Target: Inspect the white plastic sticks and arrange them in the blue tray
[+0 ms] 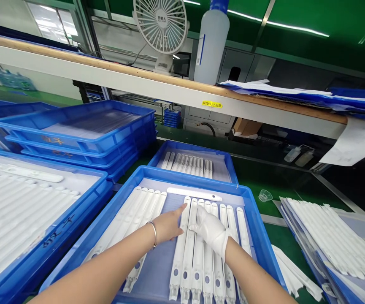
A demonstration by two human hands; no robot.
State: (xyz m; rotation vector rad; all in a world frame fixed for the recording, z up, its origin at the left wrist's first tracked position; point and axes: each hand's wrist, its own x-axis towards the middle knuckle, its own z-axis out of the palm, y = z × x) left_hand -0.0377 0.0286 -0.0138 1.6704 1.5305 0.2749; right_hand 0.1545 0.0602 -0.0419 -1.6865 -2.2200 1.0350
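Observation:
Long white plastic strips (179, 253) lie side by side in a blue tray (252, 202) in front of me. My bare left hand (170, 223), with a bangle on the wrist, is over the leftmost strip of the right group; its index finger points at the strip's top end and its thumb is apart. My right hand (210, 228), in a white glove, rests over the neighbouring strips, thumb apart, its fingertips on or just above them. One strip (195, 194) lies crosswise along the tray's far edge. More strips (134, 215) form a group on the left.
Stacked blue trays (106, 145) stand at the back left, and a full tray (100, 181) is at the left. Another tray (229, 162) is behind. Strips (331, 236) on sheets and a clear cup (265, 195) are at the right. A shelf (176, 93) crosses above.

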